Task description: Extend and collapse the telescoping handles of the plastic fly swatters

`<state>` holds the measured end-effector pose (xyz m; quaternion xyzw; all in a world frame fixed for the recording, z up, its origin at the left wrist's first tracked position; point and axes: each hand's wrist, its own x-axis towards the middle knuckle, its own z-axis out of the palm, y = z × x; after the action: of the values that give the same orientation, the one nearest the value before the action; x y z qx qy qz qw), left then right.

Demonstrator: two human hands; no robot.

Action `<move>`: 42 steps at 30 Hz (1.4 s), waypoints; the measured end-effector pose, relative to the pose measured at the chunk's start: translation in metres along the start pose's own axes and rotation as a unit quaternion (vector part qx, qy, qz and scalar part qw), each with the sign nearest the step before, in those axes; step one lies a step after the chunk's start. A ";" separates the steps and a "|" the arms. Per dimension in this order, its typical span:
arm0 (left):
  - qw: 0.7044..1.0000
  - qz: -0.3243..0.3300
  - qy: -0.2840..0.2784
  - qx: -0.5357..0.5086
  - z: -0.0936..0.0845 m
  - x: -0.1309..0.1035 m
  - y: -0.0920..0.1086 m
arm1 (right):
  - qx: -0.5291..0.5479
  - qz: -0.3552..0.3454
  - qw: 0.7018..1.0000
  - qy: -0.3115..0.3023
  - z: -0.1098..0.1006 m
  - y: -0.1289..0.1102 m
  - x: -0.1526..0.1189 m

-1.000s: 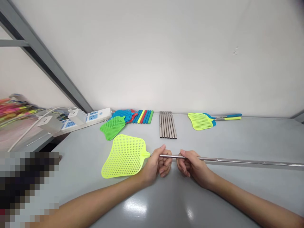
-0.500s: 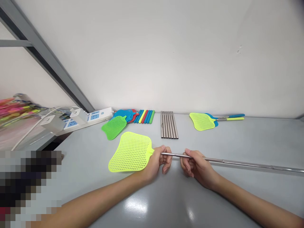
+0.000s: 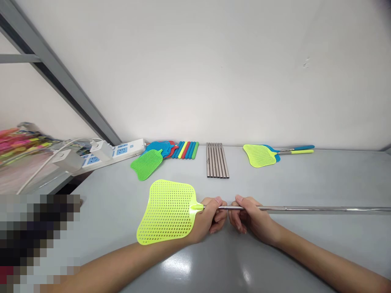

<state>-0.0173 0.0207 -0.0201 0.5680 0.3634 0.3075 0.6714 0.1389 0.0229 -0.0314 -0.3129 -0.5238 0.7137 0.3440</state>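
A yellow-green perforated fly swatter head (image 3: 168, 211) is joined to a long thin metal telescopic rod (image 3: 314, 209), held level above the grey table. My left hand (image 3: 210, 217) is closed around the rod just right of the head's neck. Close beside it, my right hand (image 3: 252, 215) is closed on the rod too, thumb on top. The rod runs to the right past the frame's edge, so its far end is out of sight.
Behind lie several metal tubes (image 3: 218, 160), coloured handle grips (image 3: 186, 150) and loose swatter heads (image 3: 148, 162). Swatters with handles (image 3: 261, 156) lie at the back right. A white power strip (image 3: 122, 151) with plugs and cables stands at the left edge of the grey table (image 3: 320, 183).
The swatter head has come down and turned flatter toward me. My left hand has slid right along the rod, nearer my right hand. The rod now lies more level.
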 end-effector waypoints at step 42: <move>0.973 0.081 0.151 -0.153 0.000 0.004 -0.004 | 0.040 0.012 0.997 0.072 -0.003 0.002 0.005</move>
<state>-0.0149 0.0233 -0.0251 0.4331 0.3621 0.4952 0.6603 0.1380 0.0276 -0.0348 -0.3551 -0.4648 0.7141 0.3845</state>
